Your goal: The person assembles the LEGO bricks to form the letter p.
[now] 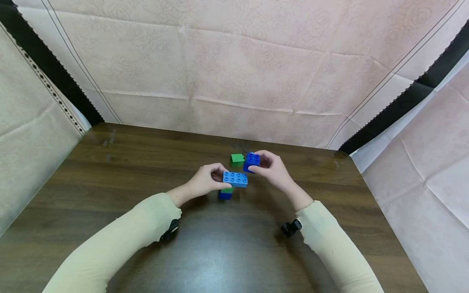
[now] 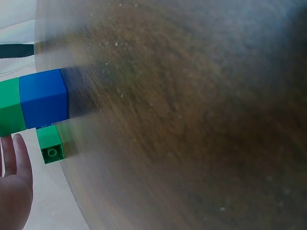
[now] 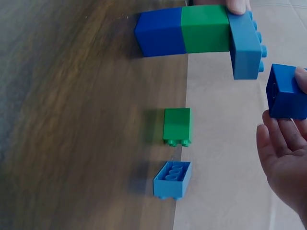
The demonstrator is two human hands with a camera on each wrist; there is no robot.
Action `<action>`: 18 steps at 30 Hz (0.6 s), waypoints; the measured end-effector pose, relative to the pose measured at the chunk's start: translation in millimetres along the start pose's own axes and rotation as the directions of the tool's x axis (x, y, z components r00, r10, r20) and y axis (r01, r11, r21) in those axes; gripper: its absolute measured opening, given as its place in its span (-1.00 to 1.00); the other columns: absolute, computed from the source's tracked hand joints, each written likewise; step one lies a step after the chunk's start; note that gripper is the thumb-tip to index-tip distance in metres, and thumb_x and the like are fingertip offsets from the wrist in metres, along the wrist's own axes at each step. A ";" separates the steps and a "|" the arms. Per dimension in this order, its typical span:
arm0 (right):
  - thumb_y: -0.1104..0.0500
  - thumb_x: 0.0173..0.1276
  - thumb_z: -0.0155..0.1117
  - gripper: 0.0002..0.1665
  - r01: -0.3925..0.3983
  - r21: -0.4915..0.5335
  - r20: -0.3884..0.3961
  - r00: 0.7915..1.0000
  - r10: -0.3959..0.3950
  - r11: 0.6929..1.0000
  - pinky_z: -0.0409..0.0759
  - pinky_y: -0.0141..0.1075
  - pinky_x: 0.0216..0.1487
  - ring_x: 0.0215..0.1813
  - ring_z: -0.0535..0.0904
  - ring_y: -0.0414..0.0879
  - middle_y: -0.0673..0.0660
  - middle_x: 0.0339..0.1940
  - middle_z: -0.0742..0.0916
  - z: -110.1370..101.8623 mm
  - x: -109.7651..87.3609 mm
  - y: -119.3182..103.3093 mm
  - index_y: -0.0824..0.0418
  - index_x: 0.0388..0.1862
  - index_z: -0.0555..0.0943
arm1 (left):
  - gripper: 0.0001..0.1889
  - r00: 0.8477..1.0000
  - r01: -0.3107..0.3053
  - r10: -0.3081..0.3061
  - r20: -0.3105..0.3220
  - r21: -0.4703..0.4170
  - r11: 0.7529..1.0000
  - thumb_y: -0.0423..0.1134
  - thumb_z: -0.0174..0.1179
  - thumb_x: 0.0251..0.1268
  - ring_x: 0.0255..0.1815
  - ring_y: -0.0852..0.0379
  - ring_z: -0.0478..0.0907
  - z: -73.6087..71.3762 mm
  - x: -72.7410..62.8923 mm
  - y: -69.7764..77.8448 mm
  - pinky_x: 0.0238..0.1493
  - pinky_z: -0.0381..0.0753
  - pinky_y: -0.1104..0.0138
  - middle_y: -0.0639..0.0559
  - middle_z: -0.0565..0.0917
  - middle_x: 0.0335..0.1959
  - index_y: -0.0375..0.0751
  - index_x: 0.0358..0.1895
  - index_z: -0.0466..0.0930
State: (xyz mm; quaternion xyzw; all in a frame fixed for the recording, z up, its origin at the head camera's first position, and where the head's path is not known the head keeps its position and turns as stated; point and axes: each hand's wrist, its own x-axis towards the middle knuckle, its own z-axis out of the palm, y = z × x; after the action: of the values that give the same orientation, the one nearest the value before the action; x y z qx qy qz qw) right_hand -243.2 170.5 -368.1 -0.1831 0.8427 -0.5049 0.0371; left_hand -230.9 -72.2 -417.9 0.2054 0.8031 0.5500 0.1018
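My left hand (image 1: 205, 179) grips a light blue building brick (image 1: 235, 179) by its left end. Below that brick are a green brick (image 3: 205, 28) and a dark blue brick (image 3: 159, 32), joined into one stack. Whether the stack's base touches the table, I cannot tell. Between thumb and fingers my right hand (image 1: 272, 169) pinches another dark blue brick (image 1: 252, 160), raised just beyond the right end of the light blue one and apart from it. The left wrist view shows the stack's lower dark blue brick (image 2: 44, 98) with the left hand's fingers beside it.
On the wooden table (image 1: 154, 162), a loose green brick (image 1: 237, 160) lies behind the stack. A second light blue brick (image 3: 172, 179) lies tipped over near it, its hollow underside showing in the right wrist view. Pale patterned cloth (image 1: 238, 69) hangs beyond the table's far edge.
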 end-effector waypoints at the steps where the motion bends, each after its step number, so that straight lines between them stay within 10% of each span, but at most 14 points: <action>1: 0.10 0.22 0.34 -0.54 0.000 0.002 0.001 1.000 0.000 1.000 0.57 -0.27 -0.05 -0.08 0.56 0.09 0.26 -0.06 0.66 0.7 0.1 -1.1 0.23 0.06 0.51 | -0.67 1.000 0.002 -0.002 -0.001 0.002 1.000 -0.19 0.38 0.05 -0.19 0.08 0.57 -0.1 -0.1 0.0 -0.05 0.63 0.24 -0.11 0.61 -0.15 -0.19 -0.13 0.53; 18: 0.10 0.18 0.38 -0.58 0.047 -0.019 0.036 0.998 -0.047 0.999 0.58 -0.20 -0.13 -0.16 0.55 -0.01 0.18 -0.19 0.68 22.3 2.3 -15.0 0.21 0.00 0.57 | -0.68 1.000 -0.019 0.019 0.000 -0.007 1.000 -0.22 0.37 0.07 -0.19 0.10 0.60 0.2 -0.4 -0.2 -0.04 0.63 0.24 -0.10 0.62 -0.18 -0.23 -0.13 0.52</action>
State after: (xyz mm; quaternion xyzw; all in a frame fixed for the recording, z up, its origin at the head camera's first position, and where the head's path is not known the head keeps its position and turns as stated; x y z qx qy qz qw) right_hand -235.9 144.7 -365.7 -0.2120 0.8423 -0.4941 0.0382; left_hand -230.5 -72.3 -418.2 0.2127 0.7992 0.5536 0.0975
